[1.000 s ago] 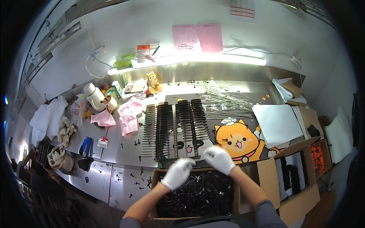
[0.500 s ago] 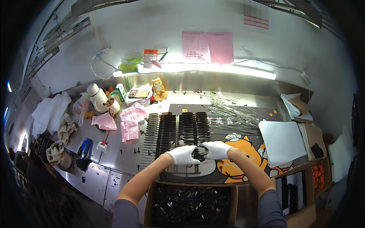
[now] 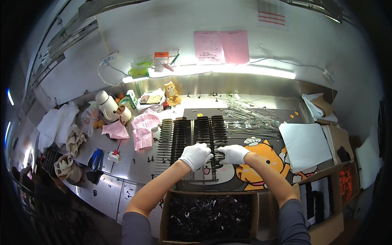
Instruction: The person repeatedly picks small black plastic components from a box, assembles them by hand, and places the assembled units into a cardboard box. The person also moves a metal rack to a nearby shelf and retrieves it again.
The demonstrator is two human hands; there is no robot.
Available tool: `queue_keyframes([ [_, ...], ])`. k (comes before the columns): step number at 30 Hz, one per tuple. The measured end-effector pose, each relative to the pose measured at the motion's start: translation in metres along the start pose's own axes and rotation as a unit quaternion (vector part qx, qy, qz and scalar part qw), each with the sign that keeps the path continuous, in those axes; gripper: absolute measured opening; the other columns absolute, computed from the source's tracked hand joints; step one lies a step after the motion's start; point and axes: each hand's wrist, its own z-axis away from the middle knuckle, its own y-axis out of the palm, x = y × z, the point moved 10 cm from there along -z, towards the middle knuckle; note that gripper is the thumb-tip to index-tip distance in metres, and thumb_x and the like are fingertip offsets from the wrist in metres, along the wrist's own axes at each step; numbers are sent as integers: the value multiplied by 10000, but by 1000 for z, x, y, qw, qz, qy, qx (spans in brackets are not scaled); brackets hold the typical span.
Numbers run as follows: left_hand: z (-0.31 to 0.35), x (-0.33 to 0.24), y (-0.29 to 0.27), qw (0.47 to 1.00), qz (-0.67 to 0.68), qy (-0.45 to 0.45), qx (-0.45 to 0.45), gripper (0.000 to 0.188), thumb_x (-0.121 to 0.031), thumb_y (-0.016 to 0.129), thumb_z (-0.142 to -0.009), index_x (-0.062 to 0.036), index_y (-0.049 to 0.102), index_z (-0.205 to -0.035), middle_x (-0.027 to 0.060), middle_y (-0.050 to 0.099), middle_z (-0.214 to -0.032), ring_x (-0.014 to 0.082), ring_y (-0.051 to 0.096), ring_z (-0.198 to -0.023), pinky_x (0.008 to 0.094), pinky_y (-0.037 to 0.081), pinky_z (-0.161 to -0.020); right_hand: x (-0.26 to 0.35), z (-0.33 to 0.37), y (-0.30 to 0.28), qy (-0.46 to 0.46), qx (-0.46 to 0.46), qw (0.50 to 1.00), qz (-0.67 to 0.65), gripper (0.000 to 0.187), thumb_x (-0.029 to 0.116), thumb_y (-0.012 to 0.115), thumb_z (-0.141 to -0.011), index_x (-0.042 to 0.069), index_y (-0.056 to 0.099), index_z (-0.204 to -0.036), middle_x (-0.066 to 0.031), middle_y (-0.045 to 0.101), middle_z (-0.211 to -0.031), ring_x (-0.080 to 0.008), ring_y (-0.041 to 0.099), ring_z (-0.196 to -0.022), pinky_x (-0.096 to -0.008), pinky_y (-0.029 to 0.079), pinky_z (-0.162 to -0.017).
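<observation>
A metal rack (image 3: 192, 139) lies on the dark cartoon-print mat (image 3: 228, 185). Rows of thin, flat dark pieces (image 3: 218, 132) are stacked along both of its sides. My left hand (image 3: 196, 157), in a white glove, bends over the near part of the rack's right half with its fingers curled closed. Opposite it, my right hand (image 3: 232, 154), gloved too, has its fingertips pinched at the near end of the right-hand row. The fingertips nearly meet, and what lies between them is too small and partly hidden to name.
A cardboard box (image 3: 255, 216) of small black parts stands at the near edge. Thin metal rods (image 3: 249, 120) lie behind the mat. White paper (image 3: 306, 147) sits at right. On the left are a white flask (image 3: 105, 105), pink paper (image 3: 143, 136) and a blue stapler-like tool (image 3: 96, 159).
Both hands have moved a little away from me along the rack. My left hand has turned over and its fingers have curled in. The whole view has shifted slightly.
</observation>
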Motion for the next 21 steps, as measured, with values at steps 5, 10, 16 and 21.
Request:
queue_keyframes([
  [5, 0, 8, 37, 964, 202, -34, 172, 604, -519, 572, -906, 5, 573, -1208, 232, 662, -1074, 365, 643, -1009, 429, 510, -867, -2, -5, 11, -6, -3, 1000, 2, 555, 335, 657, -848, 116, 510, -1337, -191, 660, -1113, -357, 638, -1002, -414, 505, -885],
  [10, -2, 11, 62, 966, 223, -126, 16, 165, -114, 613, -762, 13, 645, -863, 233, 667, -859, 380, 651, -864, 448, 507, -848, -2, 3, 29, -3, -205, 978, 44, 286, 164, 568, -868, 71, 594, -1138, -166, 669, -905, -355, 667, -810, -433, 548, -713],
  [16, 21, 29, 157, 791, 511, -271, -199, 285, -8, 527, -880, -11, 495, -1164, 124, 606, -967, 262, 601, -894, 354, 488, -832, 11, 23, 54, 66, -432, 898, -47, 324, 112, 567, -840, 55, 572, -1160, -183, 643, -869, -351, 663, -736, -419, 550, -662],
  [21, 14, 8, 70, 966, 205, -115, -106, 281, -93, 662, -790, -60, 542, -1042, 195, 630, -909, 381, 634, -869, 452, 526, -705, -1, 6, 35, 30, -234, 966, -107, 291, 156, 626, -855, 10, 580, -1103, -201, 685, -898, -334, 688, -703, -406, 562, -613],
])
